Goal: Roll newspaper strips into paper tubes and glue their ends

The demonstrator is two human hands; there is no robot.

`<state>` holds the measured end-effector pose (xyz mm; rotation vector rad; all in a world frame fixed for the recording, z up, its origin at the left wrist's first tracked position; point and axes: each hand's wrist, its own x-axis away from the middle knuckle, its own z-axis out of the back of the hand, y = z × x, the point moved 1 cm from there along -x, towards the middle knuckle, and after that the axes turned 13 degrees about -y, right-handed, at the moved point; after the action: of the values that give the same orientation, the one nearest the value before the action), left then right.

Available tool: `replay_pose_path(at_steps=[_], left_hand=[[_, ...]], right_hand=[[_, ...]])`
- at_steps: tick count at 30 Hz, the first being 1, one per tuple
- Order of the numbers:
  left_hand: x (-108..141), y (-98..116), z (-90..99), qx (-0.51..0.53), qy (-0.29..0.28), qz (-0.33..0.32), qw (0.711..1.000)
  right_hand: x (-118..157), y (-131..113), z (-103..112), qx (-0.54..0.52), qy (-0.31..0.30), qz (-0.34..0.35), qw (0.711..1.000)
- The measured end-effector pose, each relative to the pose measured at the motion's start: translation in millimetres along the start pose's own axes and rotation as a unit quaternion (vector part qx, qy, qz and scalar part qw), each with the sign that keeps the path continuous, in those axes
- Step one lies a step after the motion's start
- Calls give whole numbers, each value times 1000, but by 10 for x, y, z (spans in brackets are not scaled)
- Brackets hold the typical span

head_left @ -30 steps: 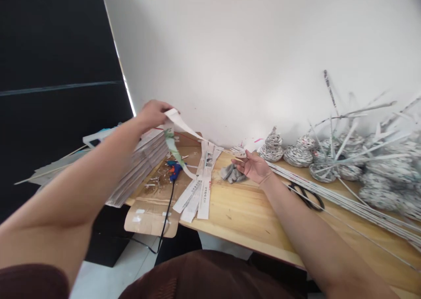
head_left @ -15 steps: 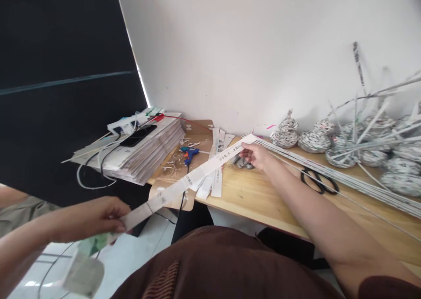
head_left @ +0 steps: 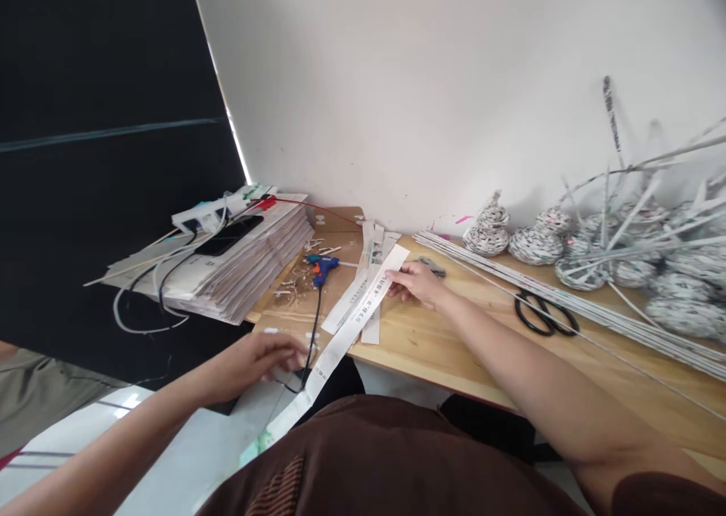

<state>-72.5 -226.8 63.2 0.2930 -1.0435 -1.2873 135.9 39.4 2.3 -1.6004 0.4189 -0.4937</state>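
Note:
A long printed paper strip (head_left: 345, 333) slants from the table edge down across my lap, its green lower end near my apron. My right hand (head_left: 413, 283) pinches its upper end between thumb and fingers. My left hand (head_left: 277, 355) is off the strip, to its left, with the fingers loosely bent and nothing visible in them. Other paper strips (head_left: 371, 331) lie on the table just beyond the held one. A blue glue gun (head_left: 324, 268) rests on the cardboard left of them, its black cable running down past my left fingers.
A tall paper stack (head_left: 249, 266) at the left bears a power strip (head_left: 207, 215) and a black phone (head_left: 230, 234). Thin rolled paper sticks (head_left: 510, 280) and black scissors (head_left: 544, 313) lie at the right. Woven paper gourds (head_left: 488, 228) stand along the wall. Another person's clothed leg (head_left: 45, 395) shows at far left.
My left hand has let go of the strip's lower end and moved right and up. That end now hangs toward my lap. My right hand has drawn slightly left and down with the strip.

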Motion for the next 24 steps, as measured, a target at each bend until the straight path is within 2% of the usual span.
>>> replay_pose_path(at_steps=[2, 5, 9, 12, 14, 16, 18, 20, 21, 23, 24], left_hand=[[-229, 308, 53, 80, 8, -43, 996], [-638, 599, 83, 156, 45, -122, 979], [-1244, 792, 54, 258, 88, -154, 950], [-1595, 875, -24, 317, 67, -174, 930], [-1721, 905, -73, 349, 93, -206, 910], [-1772, 920, -100, 397, 122, -245, 876], [-1787, 932, -105, 438, 130, -273, 847], [-1806, 952, -100, 457, 104, -286, 836], [-1826, 969, -98, 461, 80, -289, 835], [-1893, 1014, -100, 458, 21, -293, 839], [-1938, 1042, -103, 455, -8, -295, 840]], right_hand=[[-4, 12, 24, 20, 1, 6, 1000], [-5, 24, 30, 56, -9, 16, 998], [23, 21, -37, 153, -32, 41, 987], [67, -18, -70, 251, -47, 74, 964], [96, -70, -35, 331, -52, 90, 938], [112, -129, 63, 412, -35, 127, 902], [106, -157, 217, 471, 44, 176, 863], [65, -107, 378, 529, 105, 182, 822], [34, -53, 446, 541, 130, 177, 812], [-43, 94, 530, 548, 107, 146, 816], [-81, 171, 548, 539, 91, 125, 828]])
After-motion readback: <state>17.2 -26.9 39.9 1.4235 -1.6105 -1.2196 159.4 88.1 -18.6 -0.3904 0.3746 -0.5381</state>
